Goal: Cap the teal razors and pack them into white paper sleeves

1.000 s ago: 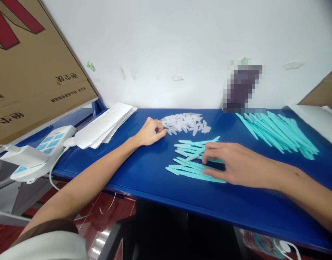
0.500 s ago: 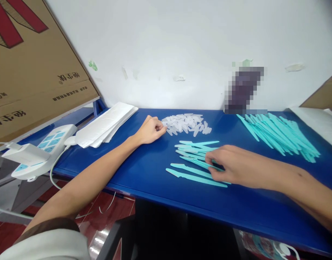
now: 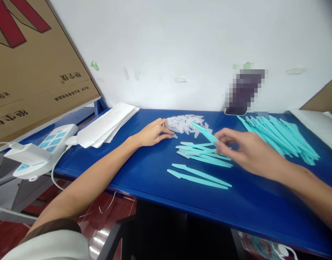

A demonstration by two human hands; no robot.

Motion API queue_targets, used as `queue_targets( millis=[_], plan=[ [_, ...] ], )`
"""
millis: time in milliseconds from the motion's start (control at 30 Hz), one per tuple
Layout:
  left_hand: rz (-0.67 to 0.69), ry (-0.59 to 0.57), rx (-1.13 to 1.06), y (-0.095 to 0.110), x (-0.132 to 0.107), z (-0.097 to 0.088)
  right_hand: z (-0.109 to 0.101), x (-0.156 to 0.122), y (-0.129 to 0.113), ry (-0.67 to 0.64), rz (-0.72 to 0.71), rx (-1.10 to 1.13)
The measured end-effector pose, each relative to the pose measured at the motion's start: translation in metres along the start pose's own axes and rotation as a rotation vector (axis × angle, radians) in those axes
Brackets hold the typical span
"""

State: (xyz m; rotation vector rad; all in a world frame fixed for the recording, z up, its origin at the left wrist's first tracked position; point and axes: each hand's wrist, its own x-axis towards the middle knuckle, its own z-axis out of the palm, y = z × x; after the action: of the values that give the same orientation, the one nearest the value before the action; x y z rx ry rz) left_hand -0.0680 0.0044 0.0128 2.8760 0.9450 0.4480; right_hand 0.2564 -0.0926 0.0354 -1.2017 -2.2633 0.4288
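In the head view my right hand pinches a teal eyebrow razor, raised above the table with its head pointing up and left. Below it lie several loose teal razors, and two more razors rest apart, closer to the table's front edge. At the left edge of a pile of translucent white blade caps, my left hand has its thumb and fingers closed on a small cap. Part of that cap is hidden by the fingertips.
A larger heap of teal razors lies at the back right of the blue table. A blurred-out phone leans on the wall. White sleeves, a power strip with cables and a cardboard box are on the left.
My right hand has lifted a razor off the front group, moving up and slightly right. My left hand has shifted slightly right and down, and a cap now shows at its fingertips.
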Motion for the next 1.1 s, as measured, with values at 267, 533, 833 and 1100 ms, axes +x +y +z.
queue_targets(
  millis=[267, 533, 833, 1100],
  plan=[
    [-0.056, -0.036, -0.303, 0.007, 0.0, -0.011, 0.007, 0.0, 0.008, 0.135, 0.103, -0.041],
    [-0.206, -0.087, -0.364, 0.011, 0.0, -0.012, 0.013, 0.005, 0.014, 0.185, 0.047, -0.254],
    [-0.033, 0.055, -0.26, 0.013, 0.0, -0.002, 0.022, 0.001, 0.005, 0.265, 0.107, -0.077],
    [0.043, 0.419, -0.274, 0.039, 0.003, 0.004, 0.017, 0.002, 0.002, 0.145, 0.036, -0.223]
  ],
)
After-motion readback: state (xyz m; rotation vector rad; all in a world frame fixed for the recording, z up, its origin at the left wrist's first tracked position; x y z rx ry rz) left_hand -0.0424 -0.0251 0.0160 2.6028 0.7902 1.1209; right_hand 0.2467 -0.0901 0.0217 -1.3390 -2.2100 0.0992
